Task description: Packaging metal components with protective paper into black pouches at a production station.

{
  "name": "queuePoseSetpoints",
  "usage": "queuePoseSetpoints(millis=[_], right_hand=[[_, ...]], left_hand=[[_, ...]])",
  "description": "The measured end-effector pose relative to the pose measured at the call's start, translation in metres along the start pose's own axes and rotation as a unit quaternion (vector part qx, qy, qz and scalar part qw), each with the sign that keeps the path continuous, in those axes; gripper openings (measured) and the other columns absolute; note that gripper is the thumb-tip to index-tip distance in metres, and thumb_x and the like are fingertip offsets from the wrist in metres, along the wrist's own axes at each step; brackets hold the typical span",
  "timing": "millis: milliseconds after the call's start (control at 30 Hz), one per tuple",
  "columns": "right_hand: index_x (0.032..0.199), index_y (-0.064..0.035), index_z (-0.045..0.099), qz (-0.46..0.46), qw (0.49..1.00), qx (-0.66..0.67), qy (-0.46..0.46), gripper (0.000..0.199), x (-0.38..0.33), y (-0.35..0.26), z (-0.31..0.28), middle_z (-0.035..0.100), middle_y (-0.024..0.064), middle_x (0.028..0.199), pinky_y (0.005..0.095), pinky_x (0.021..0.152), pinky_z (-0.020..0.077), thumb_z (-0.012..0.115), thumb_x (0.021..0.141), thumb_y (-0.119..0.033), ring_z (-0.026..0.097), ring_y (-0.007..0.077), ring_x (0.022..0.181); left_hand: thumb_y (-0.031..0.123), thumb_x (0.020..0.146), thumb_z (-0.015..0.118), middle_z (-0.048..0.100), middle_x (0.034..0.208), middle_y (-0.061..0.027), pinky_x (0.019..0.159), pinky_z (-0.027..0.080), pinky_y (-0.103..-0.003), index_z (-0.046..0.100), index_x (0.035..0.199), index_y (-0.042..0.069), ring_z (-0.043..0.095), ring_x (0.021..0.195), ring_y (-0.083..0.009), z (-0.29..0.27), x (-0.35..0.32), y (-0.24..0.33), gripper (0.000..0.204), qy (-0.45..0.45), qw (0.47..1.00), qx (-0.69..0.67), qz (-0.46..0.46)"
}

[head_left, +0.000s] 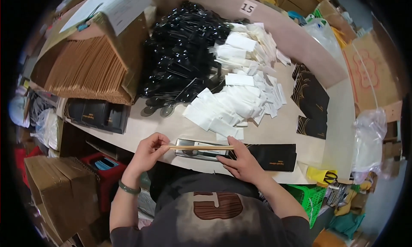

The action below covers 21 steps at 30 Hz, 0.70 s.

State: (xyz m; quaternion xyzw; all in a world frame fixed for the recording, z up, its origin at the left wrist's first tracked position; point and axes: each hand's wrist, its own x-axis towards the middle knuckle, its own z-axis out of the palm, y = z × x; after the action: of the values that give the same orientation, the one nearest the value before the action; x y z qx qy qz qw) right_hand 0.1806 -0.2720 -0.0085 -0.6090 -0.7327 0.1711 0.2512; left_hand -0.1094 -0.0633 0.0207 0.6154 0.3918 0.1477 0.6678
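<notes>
1. The pale, curved-edged worktable (300, 45) spans the view, its far edge bearing a small white square label (247, 7) with a dark printed mark.
2. An open brown cardboard box packed with upright tan paper sleeves (86, 69) sits at the far left; white sheets of paper (113, 4) lie on its top flap.
3. A heap of glossy black plastic spoons (182, 49) fills the table's middle, touching a spread pile of small white paper packets (240, 88) to its right.
4. Black flat sleeves with thin gold line patterns (311, 99) lie stacked at the right edge; black boxes with small gold marks (96, 114) sit below the cardboard box.
5. A long black paper sleeve with a small gold mark (270, 156) lies at the near edge, its left end seemingly over a shiny metal tray (195, 144).
6. The left hand (148, 155) pinches the left end of a pair of light wooden chopsticks (199, 148), held level above the tray.
7. The right hand (242, 161) rests on the sleeve's opening, fingers narrowly spread, thumb touching the chopsticks' right end.
8. Yellow-handled scissors (324, 176) lie at the near right.
</notes>
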Motion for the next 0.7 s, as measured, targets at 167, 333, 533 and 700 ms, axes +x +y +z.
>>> queuePoseSetpoints(millis=[167, 333, 533, 700], right_hand=[[0.126, -0.0218, 0.068, 0.002, 0.996, -0.087, 0.025, 0.045, -0.003, -0.016, 0.004, 0.044, 0.027, 0.145, 0.0513, 0.11, 0.0387, 0.077, 0.082, -0.019, 0.045, 0.0453, 0.132], [0.128, -0.0134, 0.062, -0.002, 0.999, -0.016, 0.048, 0.052, 0.01, -0.022, 0.017, 0.048, 0.0262, 0.139, 0.0525, 0.107, 0.0405, 0.079, 0.08, -0.022, 0.048, 0.0441, 0.126], [0.111, -0.0025, 0.059, 0.026, 0.997, -0.054, 0.039, 0.046, 0.013, -0.02, 0.01, 0.05, 0.0269, 0.137, 0.0512, 0.106, 0.0427, 0.08, 0.075, -0.019, 0.049, 0.0447, 0.126], [0.11, -0.0058, 0.061, 0.008, 0.995, -0.069, 0.071, 0.041, 0.012, -0.01, 0.006, 0.054, 0.0245, 0.129, 0.0511, 0.099, 0.0458, 0.079, 0.075, -0.019, 0.054, 0.0425, 0.117]], left_hand=[[0.001, 0.09, 0.069, 0.067, 0.084, -0.0088, 0.075, 0.053, -0.029, 0.069, 0.095, -0.003, 0.064, 0.082, -0.0128, -0.019, 0.004, 0.006, 0.006, -0.014, 0.974, 0.217, -0.062], [0.01, 0.08, 0.079, 0.061, 0.092, -0.0155, 0.074, 0.054, -0.037, 0.064, 0.099, -0.002, 0.064, 0.081, -0.0305, 0.079, 0.017, -0.002, 0.027, 0.084, 0.923, 0.354, 0.124], [0.014, 0.081, 0.078, 0.058, 0.108, -0.0192, 0.09, 0.049, -0.044, 0.056, 0.116, -0.001, 0.057, 0.103, -0.0379, 0.114, 0.02, -0.01, 0.044, 0.132, 0.918, 0.352, 0.129], [0.021, 0.082, 0.077, 0.057, 0.119, -0.0204, 0.095, 0.047, -0.043, 0.048, 0.135, -0.001, 0.056, 0.109, -0.0371, 0.137, -0.007, 0.022, 0.064, -0.066, 0.951, 0.24, 0.182]])
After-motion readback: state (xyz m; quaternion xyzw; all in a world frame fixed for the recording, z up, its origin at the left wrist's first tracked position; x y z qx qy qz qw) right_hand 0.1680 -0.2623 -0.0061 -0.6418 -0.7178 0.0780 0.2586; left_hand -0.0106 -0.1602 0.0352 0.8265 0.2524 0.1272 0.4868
